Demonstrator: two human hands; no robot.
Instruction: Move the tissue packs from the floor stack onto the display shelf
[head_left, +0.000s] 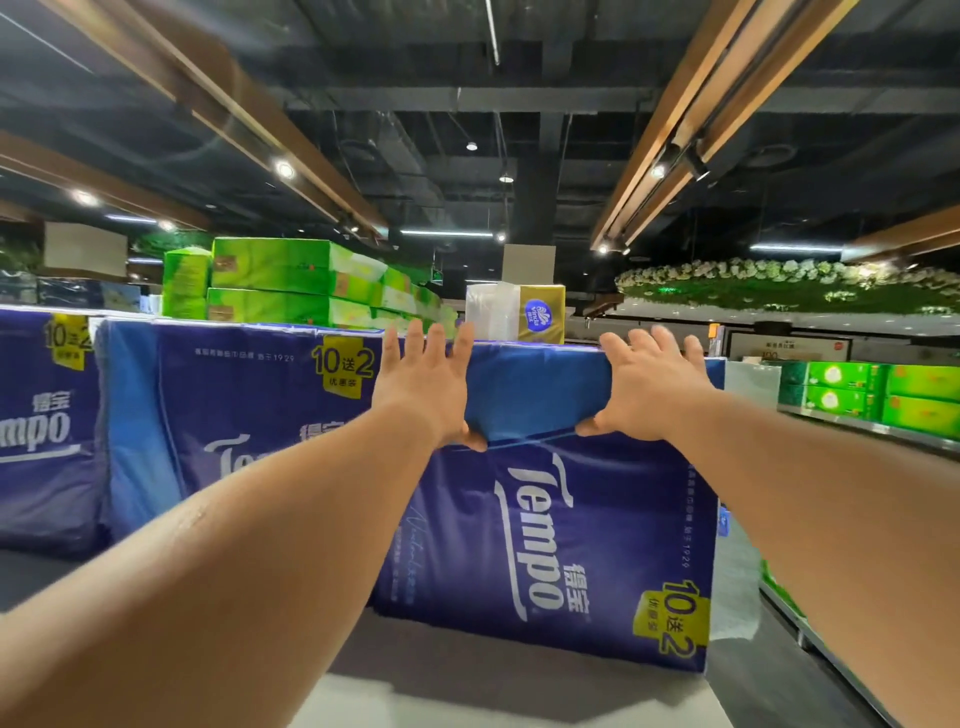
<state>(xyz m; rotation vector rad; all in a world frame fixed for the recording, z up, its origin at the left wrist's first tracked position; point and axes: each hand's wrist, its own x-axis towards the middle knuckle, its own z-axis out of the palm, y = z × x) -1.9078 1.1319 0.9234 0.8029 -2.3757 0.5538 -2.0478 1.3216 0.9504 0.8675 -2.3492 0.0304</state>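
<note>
Head view: both hands on the upper edge of a blue Tempo tissue pack.

Left hand (426, 387) and right hand (647, 389) clamp the pack's (540, 525) top, fingers over it, thumbs under the front edge. The pack stands on the pale display shelf (467, 691), logo turned sideways, beside a second Tempo pack (234, 415) on its left. Green boxes (280, 280) and a gold Vinda pack (535, 312) sit behind.

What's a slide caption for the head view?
Both hands, left and right, grip a blue Tempo tissue pack atop stacked packs.
</note>
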